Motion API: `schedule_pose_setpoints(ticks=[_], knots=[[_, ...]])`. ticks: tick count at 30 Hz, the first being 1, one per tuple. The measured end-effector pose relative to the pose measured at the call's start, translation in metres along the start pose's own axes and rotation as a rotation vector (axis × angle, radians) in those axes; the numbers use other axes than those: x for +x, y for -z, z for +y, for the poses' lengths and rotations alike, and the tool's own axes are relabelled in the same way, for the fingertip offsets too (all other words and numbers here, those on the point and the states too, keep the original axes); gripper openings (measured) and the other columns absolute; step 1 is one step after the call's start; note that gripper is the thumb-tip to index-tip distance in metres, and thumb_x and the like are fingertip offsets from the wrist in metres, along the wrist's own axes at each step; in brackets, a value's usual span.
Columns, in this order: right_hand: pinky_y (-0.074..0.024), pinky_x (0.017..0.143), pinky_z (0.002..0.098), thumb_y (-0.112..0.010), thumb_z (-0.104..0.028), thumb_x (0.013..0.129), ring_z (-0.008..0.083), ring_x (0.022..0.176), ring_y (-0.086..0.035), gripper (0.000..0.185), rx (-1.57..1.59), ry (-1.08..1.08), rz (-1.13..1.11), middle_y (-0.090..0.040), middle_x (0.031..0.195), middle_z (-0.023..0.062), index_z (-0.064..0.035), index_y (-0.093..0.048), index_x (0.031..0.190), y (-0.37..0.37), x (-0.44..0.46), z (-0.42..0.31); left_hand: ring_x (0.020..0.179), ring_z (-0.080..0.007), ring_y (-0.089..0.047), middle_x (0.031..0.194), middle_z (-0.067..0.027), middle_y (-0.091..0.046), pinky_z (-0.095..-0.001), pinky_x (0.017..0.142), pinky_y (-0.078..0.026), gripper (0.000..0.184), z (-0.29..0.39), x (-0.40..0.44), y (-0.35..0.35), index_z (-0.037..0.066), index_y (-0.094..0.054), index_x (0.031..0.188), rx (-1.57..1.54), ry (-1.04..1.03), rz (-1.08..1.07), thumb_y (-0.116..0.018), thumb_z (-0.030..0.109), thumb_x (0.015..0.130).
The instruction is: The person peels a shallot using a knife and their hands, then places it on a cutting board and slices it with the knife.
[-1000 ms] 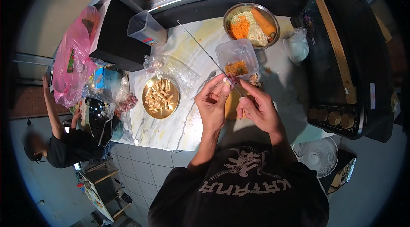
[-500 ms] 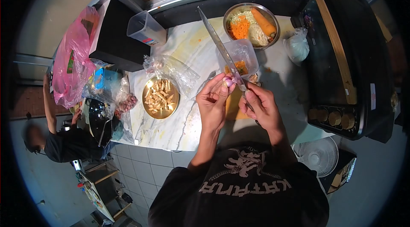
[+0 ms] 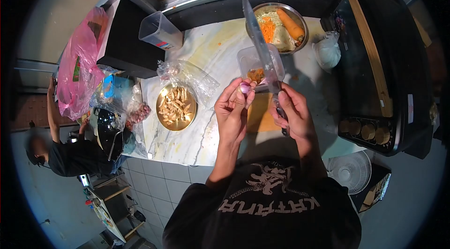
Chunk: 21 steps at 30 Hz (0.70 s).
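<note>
My left hand [image 3: 232, 110] pinches a small purple shallot [image 3: 245, 88] between its fingertips. My right hand [image 3: 294, 112] grips a large knife [image 3: 261, 42] by its dark handle, the blade pointing up and away, a little to the right of the shallot. Behind both hands stands a clear plastic container [image 3: 247, 61] with orange-brown scraps in it. An orange-yellow board [image 3: 262, 114] lies beneath, between my hands. A metal bowl [image 3: 305, 38] farther back holds a carrot, shredded carrot and pale shreds.
A gold bowl [image 3: 161, 120] of pale pieces sits on the marble table [image 3: 206, 148] at left, beside a clear plastic bag [image 3: 199, 80]. A black oven [image 3: 398, 85] stands right, near a knotted white bag [image 3: 326, 52]. Another person [image 3: 77, 157] is at far left.
The knife has swung from leaning left to nearly upright, its flat side now showing. My right hand has moved slightly right, away from the shallot, which now shows more clearly in my left hand.
</note>
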State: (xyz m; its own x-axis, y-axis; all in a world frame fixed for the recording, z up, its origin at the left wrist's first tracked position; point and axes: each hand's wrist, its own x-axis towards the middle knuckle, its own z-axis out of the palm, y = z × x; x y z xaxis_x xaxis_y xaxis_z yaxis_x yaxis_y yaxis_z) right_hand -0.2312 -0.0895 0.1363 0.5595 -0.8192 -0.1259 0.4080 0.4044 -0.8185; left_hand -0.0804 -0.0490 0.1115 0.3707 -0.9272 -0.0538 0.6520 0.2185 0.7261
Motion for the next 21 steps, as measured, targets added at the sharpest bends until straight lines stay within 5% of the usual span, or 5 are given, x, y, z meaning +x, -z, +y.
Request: schedule_pose_setpoints(ticks=[7, 12, 21], knots=[[-0.0313, 0.047, 0.0190, -0.045, -0.015, 0.097, 0.0029, 0.050, -0.040, 0.027, -0.376, 0.004, 0.020, -0.048, 0.062, 0.0003, -0.0004, -0.049, 0.119, 0.000, 0.014, -0.018, 0.104, -0.0227, -0.060, 0.115, -0.0141, -0.059, -0.0302, 0.087, -0.052, 0.034, 0.005, 0.000, -0.004, -0.001, -0.049, 0.124, -0.026, 0.060, 0.039, -0.053, 0.010, 0.093], [-0.0376, 0.054, 0.0213, -0.046, -0.013, 0.097, 0.0048, 0.059, -0.046, 0.028, -0.429, 0.017, 0.005, -0.050, 0.070, 0.0006, 0.0021, -0.049, 0.120, -0.005, 0.022, -0.018, 0.094, -0.0178, -0.063, 0.112, -0.0097, -0.060, -0.0268, 0.072, -0.054, 0.034, 0.009, 0.000, 0.000, 0.002, -0.049, 0.126, 0.010, 0.087, 0.014, -0.053, 0.011, 0.093], [-0.0386, 0.054, 0.0219, -0.049, -0.013, 0.096, 0.0062, 0.059, -0.047, 0.028, -0.461, -0.002, 0.057, -0.052, 0.074, 0.0018, 0.0005, -0.048, 0.120, 0.002, 0.024, -0.012, 0.095, -0.0165, -0.062, 0.116, -0.0103, -0.059, -0.0250, 0.074, -0.052, 0.035, 0.007, 0.000, 0.004, 0.000, -0.050, 0.125, 0.061, 0.091, 0.000, -0.055, 0.007, 0.091]])
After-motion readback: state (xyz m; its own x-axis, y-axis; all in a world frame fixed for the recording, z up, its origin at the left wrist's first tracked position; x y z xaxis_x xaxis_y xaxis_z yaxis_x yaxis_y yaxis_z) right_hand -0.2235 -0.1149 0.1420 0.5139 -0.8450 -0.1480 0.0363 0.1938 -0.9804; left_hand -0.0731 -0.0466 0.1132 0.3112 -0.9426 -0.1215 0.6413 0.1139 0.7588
